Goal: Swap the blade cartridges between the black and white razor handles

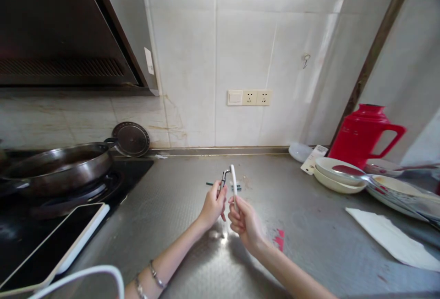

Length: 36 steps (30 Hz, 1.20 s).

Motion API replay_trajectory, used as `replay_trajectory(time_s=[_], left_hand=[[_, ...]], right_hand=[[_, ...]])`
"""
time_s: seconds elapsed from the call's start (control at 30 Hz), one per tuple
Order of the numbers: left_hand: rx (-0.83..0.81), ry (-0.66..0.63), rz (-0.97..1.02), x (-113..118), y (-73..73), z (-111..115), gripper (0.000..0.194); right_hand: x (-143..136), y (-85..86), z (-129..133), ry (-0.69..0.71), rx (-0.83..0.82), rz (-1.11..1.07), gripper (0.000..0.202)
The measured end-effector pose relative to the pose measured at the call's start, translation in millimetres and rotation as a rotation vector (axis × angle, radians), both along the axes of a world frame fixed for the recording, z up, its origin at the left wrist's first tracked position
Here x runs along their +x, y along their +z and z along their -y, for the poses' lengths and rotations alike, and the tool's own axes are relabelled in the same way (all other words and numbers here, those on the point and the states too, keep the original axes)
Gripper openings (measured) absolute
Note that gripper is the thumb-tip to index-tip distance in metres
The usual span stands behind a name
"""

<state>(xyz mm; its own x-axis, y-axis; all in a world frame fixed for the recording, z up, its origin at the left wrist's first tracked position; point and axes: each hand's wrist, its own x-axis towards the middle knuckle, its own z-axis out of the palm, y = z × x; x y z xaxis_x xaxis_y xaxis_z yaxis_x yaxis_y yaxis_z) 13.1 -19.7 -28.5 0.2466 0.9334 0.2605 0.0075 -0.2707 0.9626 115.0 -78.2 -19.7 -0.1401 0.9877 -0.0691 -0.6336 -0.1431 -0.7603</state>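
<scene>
My left hand (213, 203) is closed round a slim dark-and-silver tool (223, 179) with a bent metal end. That end reaches the upper part of a slender white stick (234, 180), apparently touching it. My right hand (245, 223) pinches the stick low down and holds it nearly upright. The exact kind of either thing is too small to make out. Both hands are above the steel countertop (185, 253). Behind them lie small dark green pieces (236, 187), partly hidden by the stick.
At left, a steel pan (68, 171) stands on the stove, with a phone (55, 248) nearer me and a white cable (99, 269) in front. At right are a red thermos jug (360, 134), stacked bowls (338, 182) and white paper (392, 237). Red scraps (279, 239) lie near my right wrist.
</scene>
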Motion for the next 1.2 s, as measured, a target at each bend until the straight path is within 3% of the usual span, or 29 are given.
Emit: replay_trajectory(time_s=[0.43, 0.63, 0.8, 1.03, 1.2], left_hand=[[0.01, 0.024, 0.038, 1.9, 5.1, 2.3, 0.031], [-0.032, -0.018, 0.047, 0.5, 3.9, 0.5, 0.033], [0.017, 0.027, 0.037, 0.7, 4.8, 0.7, 0.032], [0.0, -0.024, 0.016, 1.3, 3.3, 2.5, 0.032], [0.035, -0.002, 0.008, 0.5, 2.1, 1.6, 0.033]], right_hand=[[-1.3, -4.4, 0.3, 0.061, -0.039, -0.014, 0.04], [1.0, 1.9, 1.1, 0.025, -0.005, -0.037, 0.038], [-3.6, -5.4, 11.0, 0.09, -0.113, -0.025, 0.041], [-0.9, 12.6, 5.7, 0.019, -0.047, -0.085, 0.039], [-5.4, 8.9, 12.0, 0.059, -0.094, -0.04, 0.041]])
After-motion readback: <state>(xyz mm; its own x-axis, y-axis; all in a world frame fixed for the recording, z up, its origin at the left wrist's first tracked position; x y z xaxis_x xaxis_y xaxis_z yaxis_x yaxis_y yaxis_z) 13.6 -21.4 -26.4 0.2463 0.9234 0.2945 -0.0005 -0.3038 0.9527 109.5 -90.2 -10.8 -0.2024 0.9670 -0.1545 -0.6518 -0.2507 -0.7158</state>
